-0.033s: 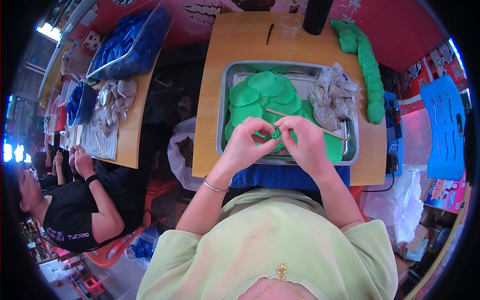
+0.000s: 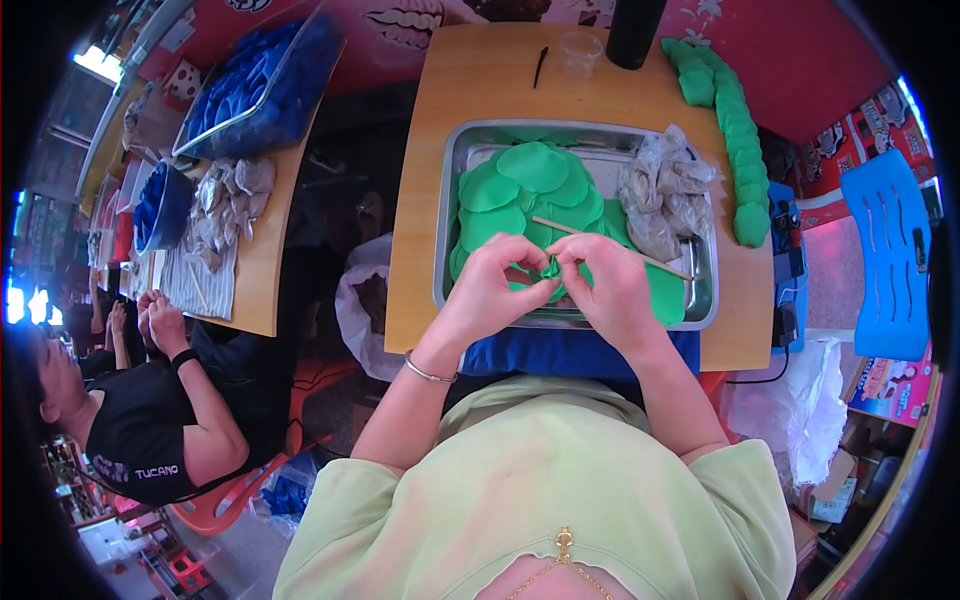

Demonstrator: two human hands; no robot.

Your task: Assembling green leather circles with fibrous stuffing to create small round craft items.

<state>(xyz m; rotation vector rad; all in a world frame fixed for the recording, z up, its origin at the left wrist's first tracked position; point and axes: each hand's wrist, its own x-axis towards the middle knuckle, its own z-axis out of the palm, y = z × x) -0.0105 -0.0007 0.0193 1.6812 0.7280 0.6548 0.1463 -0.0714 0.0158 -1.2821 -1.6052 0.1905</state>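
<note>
Above the near rim of a steel tray (image 2: 462, 128), my left hand (image 2: 497, 283) and my right hand (image 2: 607, 287) meet fingertip to fingertip. Between them they pinch a small, gathered green round (image 2: 551, 268), mostly hidden by the fingers. Thin, smooth green rounds (image 2: 533, 167) overlap in a pile at the tray's left; I cannot tell their material. A thin wooden stick (image 2: 556, 226) lies slantwise across the tray, its middle hidden behind my right hand. Crumpled clear plastic bags (image 2: 665, 195) with greyish-brown contents rest in the tray's right part.
Along the table's right edge (image 2: 748, 350) runs a row of overlapping green rounds (image 2: 738, 130). A dark cylinder (image 2: 634, 35), a clear cup (image 2: 581, 52) and a thin black stick (image 2: 541, 68) are at the back. Leftward, a person (image 2: 140, 430) works at another table with blue pieces (image 2: 255, 85).
</note>
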